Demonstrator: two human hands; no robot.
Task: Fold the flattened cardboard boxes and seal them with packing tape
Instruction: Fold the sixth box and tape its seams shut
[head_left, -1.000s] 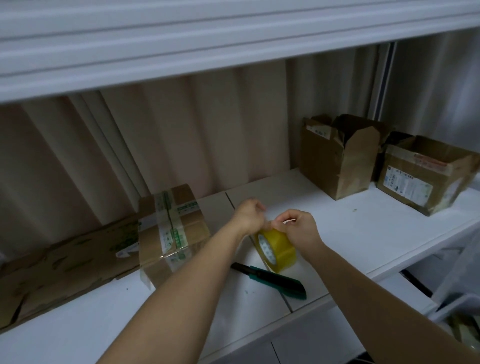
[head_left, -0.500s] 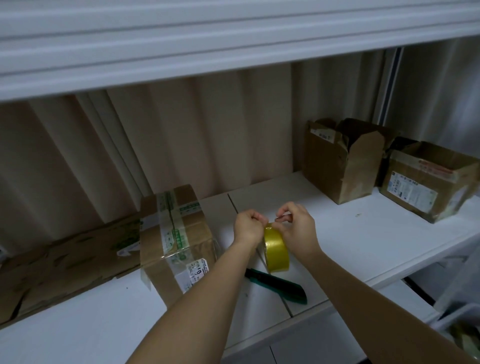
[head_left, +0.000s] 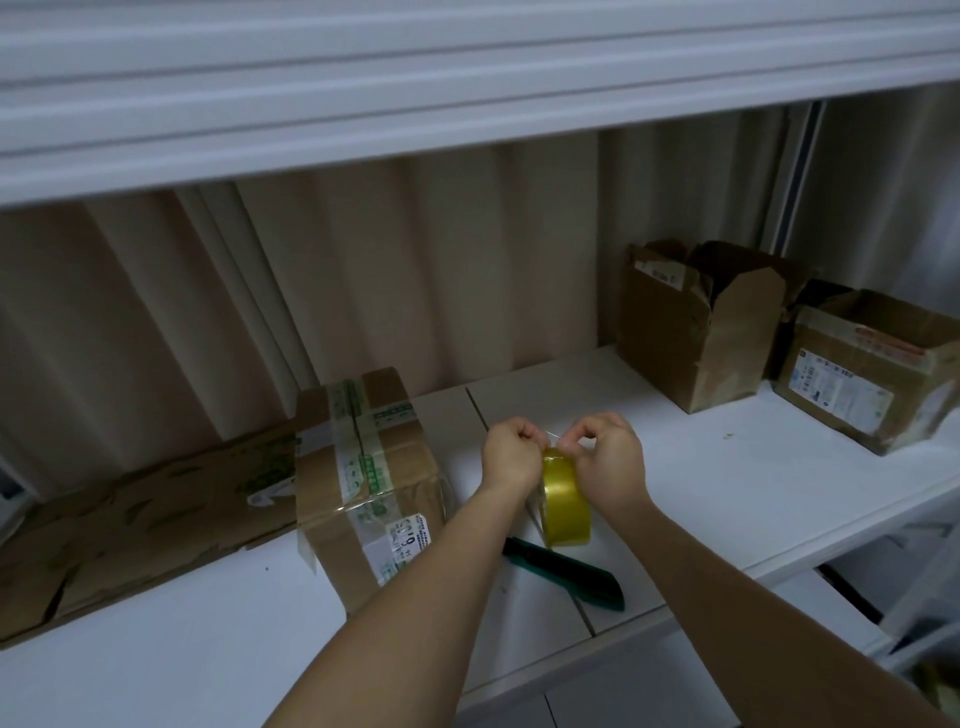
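Note:
A yellow roll of packing tape (head_left: 565, 501) hangs on edge just above the white shelf (head_left: 727, 499), between both hands. My left hand (head_left: 511, 454) pinches the tape's clear free end at the roll's top. My right hand (head_left: 608, 460) curls over the roll's upper right side and grips it. A folded cardboard box (head_left: 363, 483) with green-printed tape along its top seam stands just left of my left forearm. A flattened cardboard box (head_left: 135, 519) lies behind it at the far left.
A dark green box cutter (head_left: 566, 571) lies on the shelf under the roll. Two opened brown boxes stand at the back right, one tall (head_left: 696, 332) and one low with a label (head_left: 872, 379). An upper shelf board (head_left: 467, 93) overhangs.
The roll has turned from slanted to standing on edge. Both hands closed in over its top, and the camera shifted slightly, bringing the folded box's front label into view.

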